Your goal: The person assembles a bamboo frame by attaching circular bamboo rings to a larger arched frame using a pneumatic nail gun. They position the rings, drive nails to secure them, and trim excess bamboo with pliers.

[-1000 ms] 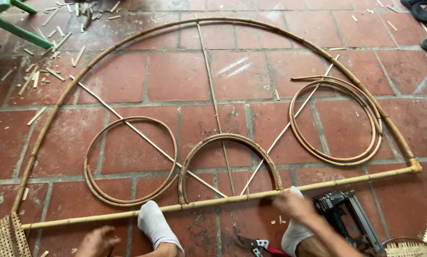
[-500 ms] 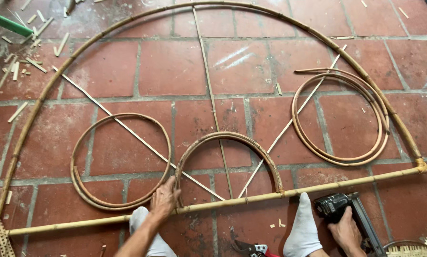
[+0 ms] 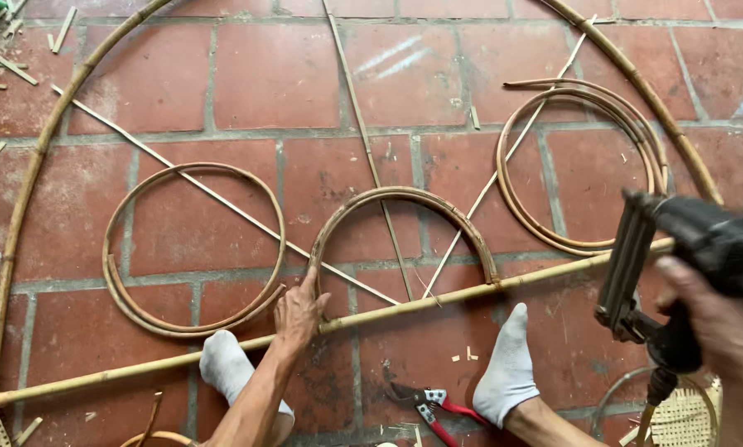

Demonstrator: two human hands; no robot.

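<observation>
The long straight pale bamboo pole (image 3: 405, 308) lies on the red brick floor (image 3: 272, 74). The left hand (image 3: 299, 310) is pressed flat on that pole, fingers spread, where the small arched rattan hoop (image 3: 405, 197) meets it. A dark nail gun (image 3: 686, 265) is gripped by the right hand (image 3: 723, 323), raised near the pole's right end.

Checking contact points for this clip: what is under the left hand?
The left hand presses where the small rattan arch meets the straight bamboo pole, over red floor tiles. The joint itself, and any fastening there, is covered by the palm and fingers.
</observation>
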